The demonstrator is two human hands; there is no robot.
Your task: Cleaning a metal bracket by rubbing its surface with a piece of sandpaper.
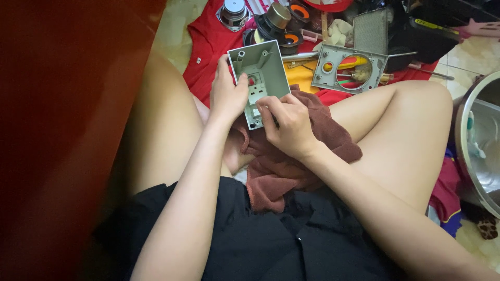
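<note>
A: Item one, what is obscured?
B: A red-brown panel blocks the whole left side. The metal basin is cut off at the right edge. The speaker drivers at the top are partly cropped, and the small parts deep inside the housing are hard to make out.

A: Item two, the piece in hand?
B: A grey plastic housing, box-shaped, open face up, moulded screw posts inside. It sits over the lap, above a crumpled maroon cloth.

A: Hands?
B: The left hand grips the housing's left wall. The right hand is curled at its lower right corner, fingertips pressed into the interior; whether they pinch anything cannot be told.

A: Nearby?
B: A matching grey faceplate with a round cutout, lying flat on red fabric, just beyond the housing.
</note>
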